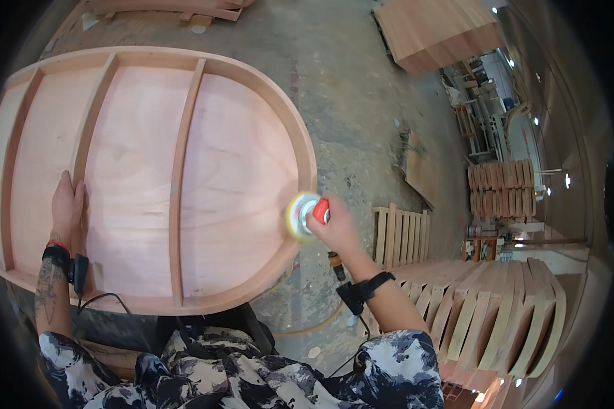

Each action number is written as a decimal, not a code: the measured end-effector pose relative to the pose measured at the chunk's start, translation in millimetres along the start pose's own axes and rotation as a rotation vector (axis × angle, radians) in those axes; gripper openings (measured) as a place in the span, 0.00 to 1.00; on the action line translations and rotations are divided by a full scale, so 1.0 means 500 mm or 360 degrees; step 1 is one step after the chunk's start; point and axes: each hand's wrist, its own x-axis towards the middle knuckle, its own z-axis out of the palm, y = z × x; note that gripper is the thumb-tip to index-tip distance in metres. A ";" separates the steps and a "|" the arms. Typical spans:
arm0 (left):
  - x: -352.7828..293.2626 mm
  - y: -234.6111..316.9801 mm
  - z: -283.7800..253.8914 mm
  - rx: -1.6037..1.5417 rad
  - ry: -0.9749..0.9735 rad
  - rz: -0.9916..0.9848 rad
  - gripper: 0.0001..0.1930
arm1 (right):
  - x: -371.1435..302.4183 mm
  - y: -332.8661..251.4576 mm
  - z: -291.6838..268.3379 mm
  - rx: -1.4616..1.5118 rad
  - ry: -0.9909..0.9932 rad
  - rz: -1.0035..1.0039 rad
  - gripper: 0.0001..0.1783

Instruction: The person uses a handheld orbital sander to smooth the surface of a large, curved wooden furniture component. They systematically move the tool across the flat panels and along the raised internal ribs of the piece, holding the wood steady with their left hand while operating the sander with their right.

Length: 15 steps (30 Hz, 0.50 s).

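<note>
A large wooden frame with one rounded end (305,146) spreads before me, a pale panel (239,150) inside it and several crossbars over the panel. My left hand (67,208) is closed over one crossbar (97,102), its fingers pointing away from me. At the rounded end, my right hand (338,228) is wrapped round a red-topped hand sander (323,210). The sander's yellow-edged round pad (299,215) is at the frame's curved rim and looks blurred. A hose fitting (336,266) hangs below my right hand.
Stacked curved wooden parts (484,313) stand at the near right, with a slatted wooden piece (401,235) beside them. A large wooden block (436,34) sits at the far right. A yellowish hose (314,330) lies on the concrete floor (348,102).
</note>
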 end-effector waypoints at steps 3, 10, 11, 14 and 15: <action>-0.002 0.009 -0.013 -0.0004 -0.0021 -0.0024 0.14 | 0.055 -0.009 -0.025 -0.0022 -0.0026 0.0021 0.30; 0.000 -0.001 -0.009 0.0029 -0.0020 -0.0047 0.15 | 0.161 -0.008 -0.042 -0.0056 0.0006 0.0000 0.27; 0.000 -0.007 -0.005 0.0041 -0.0010 -0.0034 0.15 | 0.177 -0.003 -0.034 -0.0082 0.0062 -0.0042 0.27; 0.003 -0.015 0.004 0.0043 0.0030 0.0008 0.15 | 0.227 0.009 -0.029 -0.0171 0.0057 -0.0054 0.29; 0.006 -0.009 0.005 0.0014 0.0048 0.0020 0.15 | 0.251 0.014 -0.034 -0.0154 0.0066 -0.0027 0.29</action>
